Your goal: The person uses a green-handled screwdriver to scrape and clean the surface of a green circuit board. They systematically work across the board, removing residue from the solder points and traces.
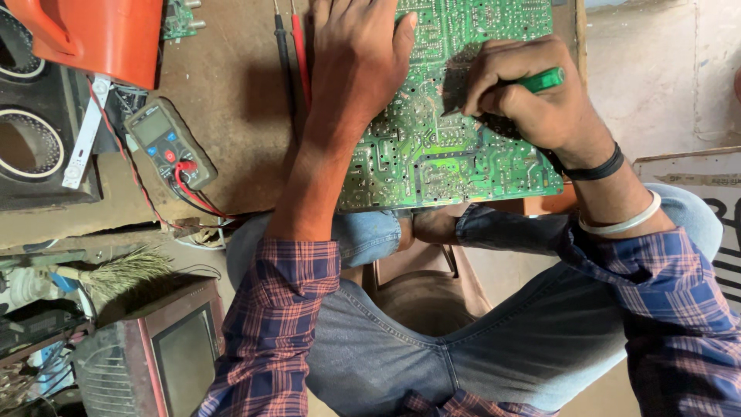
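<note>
Seated over my knees, I press my left hand (359, 58) flat on the green board (451, 135) lying on the brown surface (231, 100), while my right hand (529, 96) clamps a green-handled tool (540, 79) against it, a multimeter (168, 145) sitting well to the left.

A brown worktop (231, 93) is seen, on which a green circuit board (455, 154) is laid. A grey multimeter (168, 144) and red and black probes (289, 46) are placed beside the board.
</note>
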